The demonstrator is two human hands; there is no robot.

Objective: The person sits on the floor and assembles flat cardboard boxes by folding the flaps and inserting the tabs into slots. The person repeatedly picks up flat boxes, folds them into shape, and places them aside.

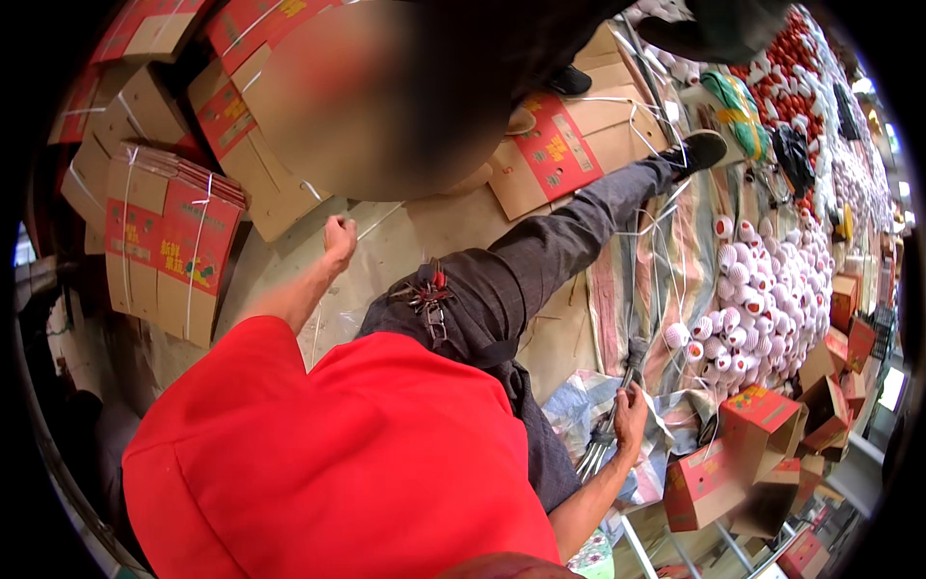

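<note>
My left hand (340, 239) is closed, with the thumb against curled fingers, near the lower corner of a flattened cardboard bundle (280, 193). A thin white strap (379, 222) runs beside the fist; whether the fingers grip it is unclear. Low on the right, my right hand (630, 417) has its fingers curled at a bundle of pale straps (600, 442), tied with something grey at the top. Beneath that bundle lies a crumpled striped plastic sheet (577, 398). Keys (431, 289) hang at the waist of my dark trousers, and one leg stretches toward the upper right.
Strapped stacks of red-and-brown flat cartons (174, 236) stand at the left. Another flat carton (550, 159) lies near a person in dark clothes at the top. Many fruits in white foam nets (762, 299) are piled at the right. Open boxes (728, 463) sit below that pile.
</note>
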